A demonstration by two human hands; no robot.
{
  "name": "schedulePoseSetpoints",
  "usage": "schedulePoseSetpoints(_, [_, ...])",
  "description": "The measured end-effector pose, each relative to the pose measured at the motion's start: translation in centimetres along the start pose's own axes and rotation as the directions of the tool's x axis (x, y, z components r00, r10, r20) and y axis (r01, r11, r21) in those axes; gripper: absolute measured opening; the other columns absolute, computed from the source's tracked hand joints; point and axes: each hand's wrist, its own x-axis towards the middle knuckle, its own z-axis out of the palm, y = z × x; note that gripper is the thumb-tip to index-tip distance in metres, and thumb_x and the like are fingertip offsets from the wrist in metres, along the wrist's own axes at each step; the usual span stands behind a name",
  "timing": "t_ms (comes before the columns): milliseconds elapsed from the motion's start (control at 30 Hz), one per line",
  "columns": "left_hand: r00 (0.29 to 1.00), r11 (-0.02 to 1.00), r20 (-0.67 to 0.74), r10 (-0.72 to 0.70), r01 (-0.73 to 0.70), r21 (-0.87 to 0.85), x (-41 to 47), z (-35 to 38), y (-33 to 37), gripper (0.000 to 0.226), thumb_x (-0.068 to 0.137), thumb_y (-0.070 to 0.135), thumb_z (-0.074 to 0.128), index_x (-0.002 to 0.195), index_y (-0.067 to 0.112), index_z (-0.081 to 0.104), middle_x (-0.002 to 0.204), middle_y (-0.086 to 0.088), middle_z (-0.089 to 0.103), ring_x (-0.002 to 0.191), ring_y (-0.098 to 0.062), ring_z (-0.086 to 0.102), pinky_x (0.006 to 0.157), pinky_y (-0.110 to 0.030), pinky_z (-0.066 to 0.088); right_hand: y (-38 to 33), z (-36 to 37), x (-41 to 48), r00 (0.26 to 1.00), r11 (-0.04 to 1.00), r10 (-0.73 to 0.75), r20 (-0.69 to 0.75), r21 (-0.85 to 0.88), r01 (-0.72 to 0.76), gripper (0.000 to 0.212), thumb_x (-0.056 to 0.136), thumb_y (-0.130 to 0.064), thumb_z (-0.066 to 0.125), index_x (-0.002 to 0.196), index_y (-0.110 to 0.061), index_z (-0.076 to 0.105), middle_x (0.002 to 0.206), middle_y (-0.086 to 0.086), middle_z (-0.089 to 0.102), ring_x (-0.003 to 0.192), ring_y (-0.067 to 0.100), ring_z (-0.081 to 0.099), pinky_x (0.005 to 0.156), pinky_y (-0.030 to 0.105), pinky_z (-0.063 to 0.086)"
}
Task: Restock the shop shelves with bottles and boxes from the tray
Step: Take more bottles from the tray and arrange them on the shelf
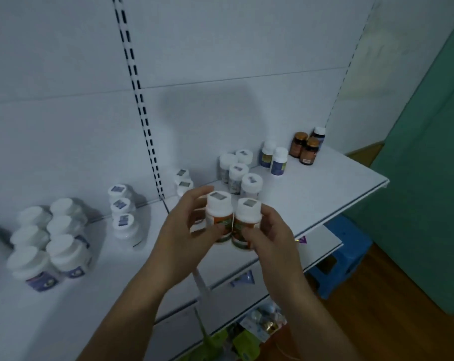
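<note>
My left hand grips a white-capped bottle with an orange and green label. My right hand grips a second bottle of the same kind. The two bottles are upright and pressed side by side, held just above the front part of the white shelf. My fingers cover most of both labels.
White-capped bottles stand in groups on the shelf: large ones at far left, a row of three, several behind my hands, two blue-labelled ones, brown bottles at the back right. A blue stool stands below right.
</note>
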Motion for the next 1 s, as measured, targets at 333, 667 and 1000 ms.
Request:
schedulePoseSetpoints(333, [0.983,0.894,-0.159,0.095,-0.013,0.448,6.8,2.6,2.2,0.044,0.086,0.022,0.083,0.120,0.033,0.059,0.113,0.016,0.070,0.107,-0.005,0.067,0.090,-0.025,0.055,4.0,-3.1,7.8,0.956,0.995,-0.028,0.291,-0.084,0.055,0.034,0.093,-0.014,0.078,0.118,-0.033,0.065,0.109,-0.017,0.071,0.101,0.008,0.068,0.087,0.031,0.057])
schedulePoseSetpoints(667, [0.979,0.287,-0.044,-0.199,0.101,0.953,17.4,1.1,-1.0,0.044,0.086,0.042,0.077,0.119,0.023,0.055,0.110,-0.001,0.066,0.098,-0.022,0.062,0.081,-0.036,0.052,7.7,-0.2,11.1,0.945,0.982,-0.081,0.318,-0.138,0.131,0.039,0.097,-0.013,0.071,0.120,-0.039,0.055,0.115,-0.017,0.065,0.110,0.004,0.063,0.097,0.028,0.052])
schedulePoseSetpoints(1000, [0.995,0.169,-0.026,-0.099,0.042,0.985,19.1,0.2,-3.2,0.036,0.088,0.030,0.073,0.121,0.020,0.062,0.113,-0.004,0.067,0.106,-0.026,0.065,0.078,-0.034,0.048,8.2,2.8,13.0,0.943,0.942,-0.130,0.306,-0.258,0.213,0.040,0.099,-0.008,0.065,0.134,-0.023,0.053,0.127,-0.011,0.057,0.119,0.001,0.054,0.105,0.015,0.040])
